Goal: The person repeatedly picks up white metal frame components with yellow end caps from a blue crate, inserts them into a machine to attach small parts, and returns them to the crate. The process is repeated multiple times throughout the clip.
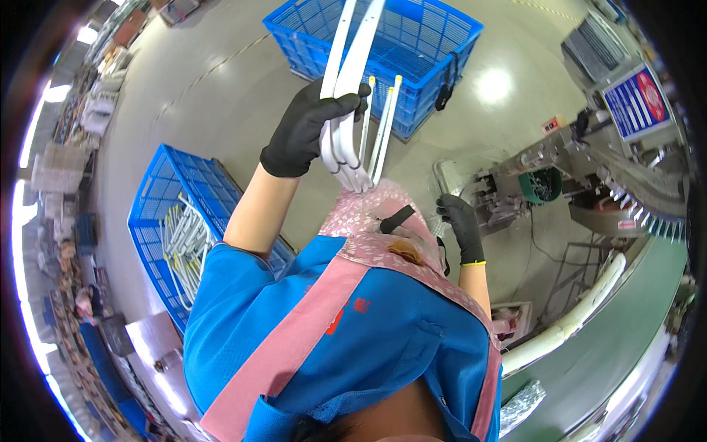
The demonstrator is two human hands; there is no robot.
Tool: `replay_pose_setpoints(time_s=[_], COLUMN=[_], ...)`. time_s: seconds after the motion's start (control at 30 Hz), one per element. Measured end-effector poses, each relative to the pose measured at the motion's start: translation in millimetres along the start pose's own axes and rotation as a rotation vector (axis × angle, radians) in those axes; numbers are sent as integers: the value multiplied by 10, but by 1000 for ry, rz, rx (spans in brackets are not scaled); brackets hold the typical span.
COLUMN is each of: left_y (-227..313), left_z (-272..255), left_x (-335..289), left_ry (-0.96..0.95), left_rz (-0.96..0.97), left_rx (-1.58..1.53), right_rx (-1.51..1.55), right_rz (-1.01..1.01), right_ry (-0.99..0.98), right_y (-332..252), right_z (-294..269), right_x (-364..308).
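Observation:
My left hand, in a black glove, is closed around several white bent metal tubes. They stand roughly upright in front of me, and their curved lower ends reach down to my pink apron. Beside them rise thinner white tubes with yellow tips; whether my hand grips these too is unclear. My right hand, also black-gloved, hangs to the right of the apron with its fingers loosely curled and partly spread. Nothing shows in it. Just beyond its fingers is a grey bent metal piece.
A blue plastic crate stands ahead on the grey floor. To the left, another blue crate holds several white tubes with yellow ends. A machine with a green bin is at the right, near a green-topped surface edged by a white roll.

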State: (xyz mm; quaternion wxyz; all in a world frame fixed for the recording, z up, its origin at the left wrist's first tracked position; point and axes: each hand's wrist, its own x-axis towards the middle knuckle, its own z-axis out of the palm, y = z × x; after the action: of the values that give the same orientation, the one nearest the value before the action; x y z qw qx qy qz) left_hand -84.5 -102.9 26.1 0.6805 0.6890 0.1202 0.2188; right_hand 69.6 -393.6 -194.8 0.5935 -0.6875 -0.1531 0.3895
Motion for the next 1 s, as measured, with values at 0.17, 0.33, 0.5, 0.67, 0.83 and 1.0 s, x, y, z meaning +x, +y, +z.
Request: replay_pose_setpoints(time_s=[0.17, 0.33, 0.5, 0.67, 0.83, 1.0], left_y=[3, 351, 737, 939, 1056, 664], left_z=[-172, -161, -669, -1307, -1331, -1379], left_x=[-235, -872, -1926, -3717, -5238, -6191], left_ry=[105, 395, 663, 908, 1208, 1355], left_rz=[656, 206, 208, 447, 575, 800], left_rx=[615, -159, -602, -24, -482, -574], right_rx=[-163, -194, 6, -425, -404, -640], right_rz=[-130, -462, 370, 48, -407, -736], right_ry=[-279, -985, -1841, -1988, -1982, -2171], right_y=[-472, -989, -1028, -771, -567, -302], right_z=[568, 1551, 2888, 3969, 4732, 5551], right_x=[237, 293, -211, -951, -1409, -1593])
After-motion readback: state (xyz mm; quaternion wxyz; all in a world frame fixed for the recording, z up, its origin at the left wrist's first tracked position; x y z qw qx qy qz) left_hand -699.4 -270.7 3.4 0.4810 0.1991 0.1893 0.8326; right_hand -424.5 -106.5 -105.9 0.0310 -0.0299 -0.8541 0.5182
